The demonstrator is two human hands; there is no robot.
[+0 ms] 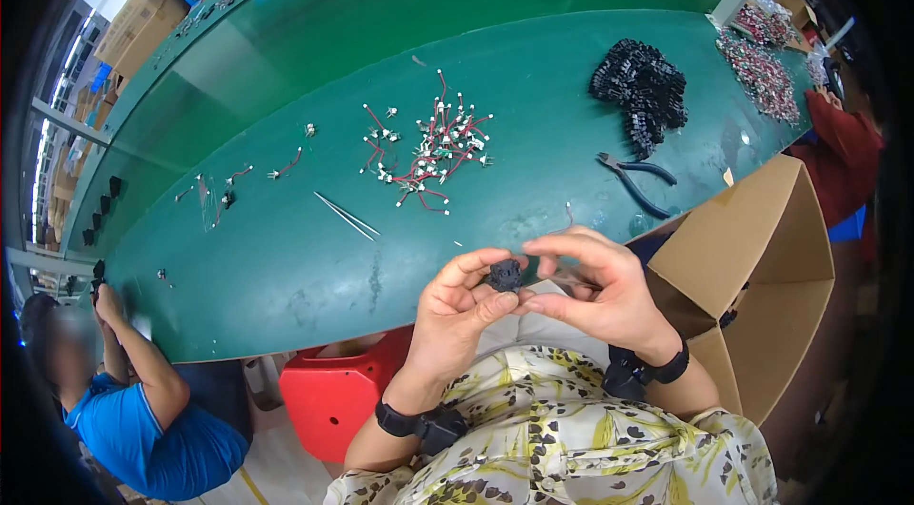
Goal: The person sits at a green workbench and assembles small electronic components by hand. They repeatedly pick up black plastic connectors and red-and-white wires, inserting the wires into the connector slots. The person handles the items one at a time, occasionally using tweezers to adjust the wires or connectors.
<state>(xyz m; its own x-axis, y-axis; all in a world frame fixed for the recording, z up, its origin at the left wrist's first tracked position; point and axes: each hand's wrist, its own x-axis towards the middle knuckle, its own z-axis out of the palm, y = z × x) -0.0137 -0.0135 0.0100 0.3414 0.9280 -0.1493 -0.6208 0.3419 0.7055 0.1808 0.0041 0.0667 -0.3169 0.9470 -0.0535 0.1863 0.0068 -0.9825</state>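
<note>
Just past the table's near edge, my left hand (455, 313) pinches a small black blocky part (505, 275) between thumb and fingers. My right hand (602, 284) is close on its right side, thumb and index finger stretched toward the part and apart from each other. Its other fingers are bent and partly hidden. Beyond my right knuckles a short thin wire end (569, 211) shows; whether it touches the hand I cannot tell. On the green table (514, 191) ahead lies a loose pile of red wires with white connectors (443, 145).
Tweezers (347, 217) lie left of the wires. Blue-handled cutting pliers (636, 183) rest below a heap of black parts (640, 91). An open cardboard box (762, 286) stands at my right, a red stool (333, 400) at left. A person in blue (162, 434) sits far left; a red sleeve (843, 158) shows right.
</note>
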